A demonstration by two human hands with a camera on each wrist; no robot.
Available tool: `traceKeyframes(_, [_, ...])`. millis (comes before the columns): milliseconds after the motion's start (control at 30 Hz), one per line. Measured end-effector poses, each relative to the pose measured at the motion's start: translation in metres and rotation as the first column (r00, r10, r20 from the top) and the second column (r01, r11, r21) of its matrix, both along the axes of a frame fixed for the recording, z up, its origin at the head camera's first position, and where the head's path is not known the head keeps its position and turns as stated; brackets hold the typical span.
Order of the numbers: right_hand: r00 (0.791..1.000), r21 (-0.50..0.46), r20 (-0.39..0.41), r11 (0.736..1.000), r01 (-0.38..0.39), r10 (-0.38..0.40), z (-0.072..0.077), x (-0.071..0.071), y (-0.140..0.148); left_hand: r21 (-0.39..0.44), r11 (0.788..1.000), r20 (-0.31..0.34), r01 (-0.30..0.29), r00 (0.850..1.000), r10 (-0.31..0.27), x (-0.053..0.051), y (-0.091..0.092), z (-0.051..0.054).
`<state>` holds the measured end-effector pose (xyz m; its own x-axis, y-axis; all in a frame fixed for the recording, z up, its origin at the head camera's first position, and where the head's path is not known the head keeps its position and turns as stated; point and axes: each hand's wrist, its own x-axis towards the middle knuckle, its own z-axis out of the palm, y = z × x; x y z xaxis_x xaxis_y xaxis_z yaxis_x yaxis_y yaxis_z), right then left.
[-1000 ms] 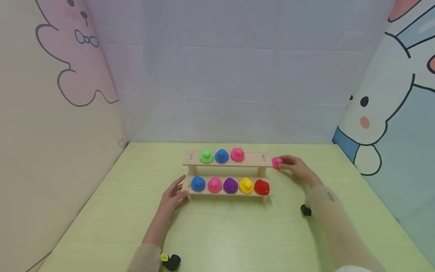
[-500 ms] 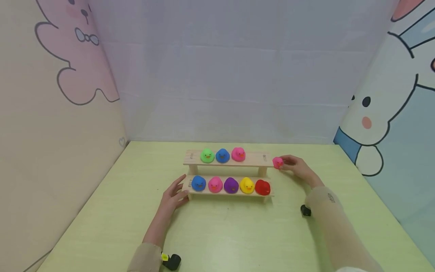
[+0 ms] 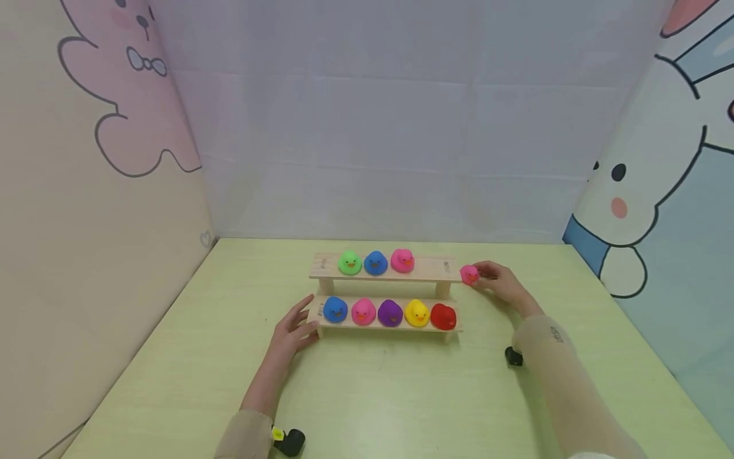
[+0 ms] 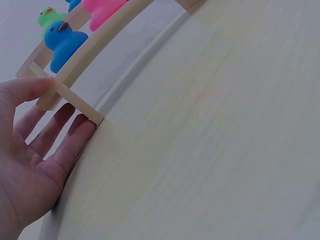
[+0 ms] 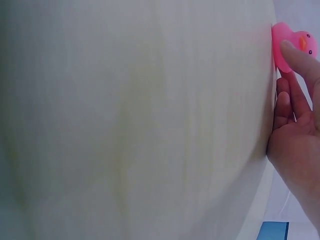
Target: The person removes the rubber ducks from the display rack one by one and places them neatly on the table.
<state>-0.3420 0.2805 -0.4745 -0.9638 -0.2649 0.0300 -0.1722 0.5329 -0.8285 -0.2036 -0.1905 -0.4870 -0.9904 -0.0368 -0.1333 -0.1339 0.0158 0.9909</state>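
Observation:
At the left end of a two-tier wooden stand (image 3: 431, 268), my left hand (image 3: 288, 333) grips the lower board, with the thumb at its edge and the other fingers behind the leg, as the left wrist view shows. Just past the stand's right end, my right hand (image 3: 500, 281) pinches a pink rubber duck (image 3: 469, 275) low by the table, thumb on one side and fingers on the other. A green duck (image 3: 350, 262), a blue duck (image 3: 375, 262) and another pink duck (image 3: 402, 260) sit on the upper board.
Along the lower board stand a blue duck (image 3: 335, 310), a pink duck (image 3: 364, 312), a purple duck (image 3: 390, 313), a yellow duck (image 3: 417, 313) and a red duck (image 3: 443, 317). The pale table (image 3: 378, 395) meets a plain back wall (image 3: 390, 159) and cartoon-printed side walls.
The head view has shifted slightly. My right forearm has edged a little to the left, while both hands keep their holds and the ducks stay put.

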Motion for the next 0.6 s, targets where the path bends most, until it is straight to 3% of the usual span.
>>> traceKeyframes(333, [1.000,-0.011,0.023,1.000,0.016,-0.016,-0.0019,-0.0003,0.0011,-0.007,1.000,-0.002,-0.002,1.000,0.002,0.0017,-0.0002,0.0006])
traceKeyframes(600, [0.998,-0.017,0.051,0.999,-0.031,0.032,0.0026,0.0005,0.0032,-0.005,1.000,0.005,-0.005,1.000,0.005,0.0025,0.0010,0.0019])
